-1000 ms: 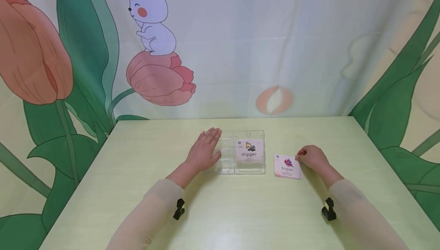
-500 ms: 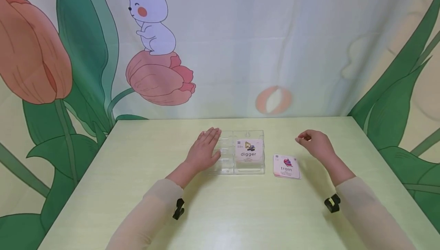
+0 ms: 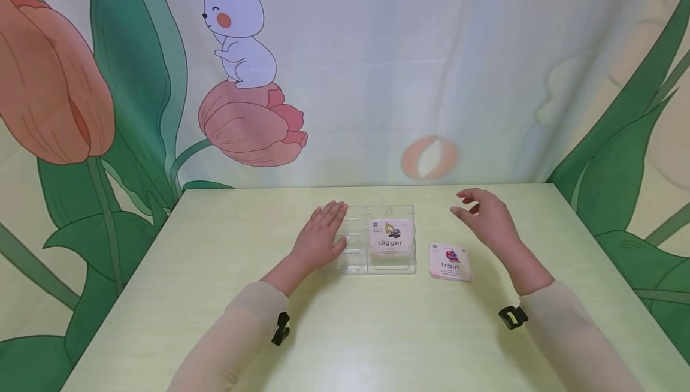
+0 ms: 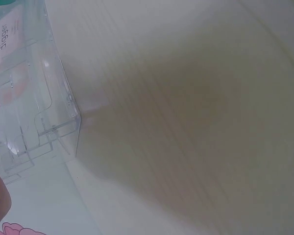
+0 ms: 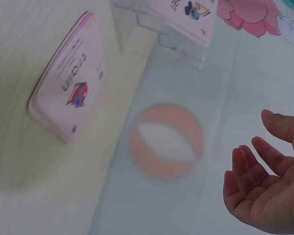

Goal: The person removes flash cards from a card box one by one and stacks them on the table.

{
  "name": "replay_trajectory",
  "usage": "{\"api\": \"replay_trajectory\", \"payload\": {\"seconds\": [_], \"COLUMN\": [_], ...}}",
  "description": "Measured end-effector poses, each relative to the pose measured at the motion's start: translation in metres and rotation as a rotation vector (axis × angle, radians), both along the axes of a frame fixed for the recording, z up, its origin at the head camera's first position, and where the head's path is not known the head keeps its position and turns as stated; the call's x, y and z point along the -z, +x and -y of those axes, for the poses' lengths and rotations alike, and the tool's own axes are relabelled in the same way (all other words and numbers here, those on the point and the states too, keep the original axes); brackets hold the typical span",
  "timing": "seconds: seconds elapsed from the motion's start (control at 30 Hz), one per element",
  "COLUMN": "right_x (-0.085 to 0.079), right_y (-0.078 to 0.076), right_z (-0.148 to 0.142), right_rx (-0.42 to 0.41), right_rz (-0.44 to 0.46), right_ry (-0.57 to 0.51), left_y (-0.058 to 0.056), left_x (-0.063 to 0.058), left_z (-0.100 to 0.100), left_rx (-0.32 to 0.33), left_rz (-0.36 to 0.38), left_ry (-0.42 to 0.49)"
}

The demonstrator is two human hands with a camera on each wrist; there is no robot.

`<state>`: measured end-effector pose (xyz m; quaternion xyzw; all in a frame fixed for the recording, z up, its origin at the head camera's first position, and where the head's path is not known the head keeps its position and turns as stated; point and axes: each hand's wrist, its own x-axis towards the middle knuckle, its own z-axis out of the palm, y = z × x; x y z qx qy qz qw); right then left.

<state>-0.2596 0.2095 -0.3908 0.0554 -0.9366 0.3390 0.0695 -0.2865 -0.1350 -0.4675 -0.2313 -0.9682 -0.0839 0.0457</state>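
A clear plastic card rack (image 3: 392, 268) with two columns of tiers stands on the table. My left hand (image 3: 319, 237) lies with straight fingers over its left side, hiding part of that column. A pink card printed "digger" (image 3: 390, 238) sits in the right column. To the right of the rack lies a small stack of pink cards (image 3: 450, 262), the top one reading "train". My right hand (image 3: 487, 215) hovers behind and right of this stack, thumb and fingers parted in a loose curve. The right wrist view shows nothing between the fingers of that hand (image 5: 269, 183).
The pale wooden table (image 3: 377, 338) reaches back to a hanging cloth (image 3: 356, 110) printed with a rabbit and tulips. A black clip-like device hangs at the left sleeve (image 3: 281, 328), another at the right sleeve (image 3: 513, 317).
My right hand has left the corner of the card stack, rising away from it and then shifting slightly left as thumb and fingers parted. My left hand, the rack and the cards stay put.
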Motion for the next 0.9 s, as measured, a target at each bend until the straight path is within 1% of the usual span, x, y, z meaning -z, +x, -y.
{"api": "replay_trajectory", "payload": {"seconds": [0.2,0.3,0.6,0.77,0.9], "right_x": [0.0,0.003,0.025,0.037,0.046], "right_y": [0.009,0.012,0.01,0.005,0.002], "right_z": [0.02,0.031,0.056,0.063,0.068], "right_rx": [-0.053,-0.084,-0.122,-0.141,-0.154], "right_rz": [-0.048,-0.06,-0.059,-0.069,-0.05], "right_ry": [-0.032,-0.053,-0.094,-0.092,-0.085], "left_y": [0.001,0.001,0.0,0.0,0.0], "left_x": [0.001,0.002,0.003,0.003,0.003], "left_z": [-0.001,-0.001,0.0,0.0,0.0], "left_rx": [-0.001,-0.003,-0.001,0.0,0.004], "left_rz": [-0.002,-0.007,-0.017,-0.019,-0.018], "left_ry": [0.013,0.01,0.006,0.005,0.006]}}
